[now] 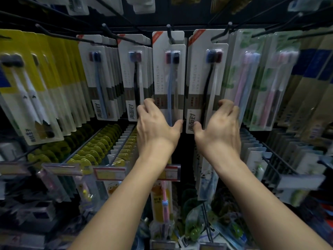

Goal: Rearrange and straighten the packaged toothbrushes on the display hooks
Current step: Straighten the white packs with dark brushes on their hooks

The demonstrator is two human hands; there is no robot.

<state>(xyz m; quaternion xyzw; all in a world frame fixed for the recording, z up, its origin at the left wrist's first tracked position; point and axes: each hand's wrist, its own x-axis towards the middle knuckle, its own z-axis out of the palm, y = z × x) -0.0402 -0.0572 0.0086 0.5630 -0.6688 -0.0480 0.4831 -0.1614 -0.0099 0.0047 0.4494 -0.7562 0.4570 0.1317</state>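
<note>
Toothbrush packs hang in rows from black hooks across the display in front of us. Our left hand (156,123) grips the lower part of the middle pack (168,76), the one with a pale blue brush: fingers curl round its left edge and the thumb lies against its right edge near the bottom. Our right hand (219,123) holds the next pack (203,82), with a black brush, the same way, thumb at its lower left corner and fingers curled over its right edge. Both packs hang on their own hooks (170,36), side by side with a narrow gap between them. More white packs (106,76) hang to the left, then yellow packs (36,83) toward the left edge; green packs (252,78) hang to the right. Price tags (110,173) sit on the hook ends of the row below.
</note>
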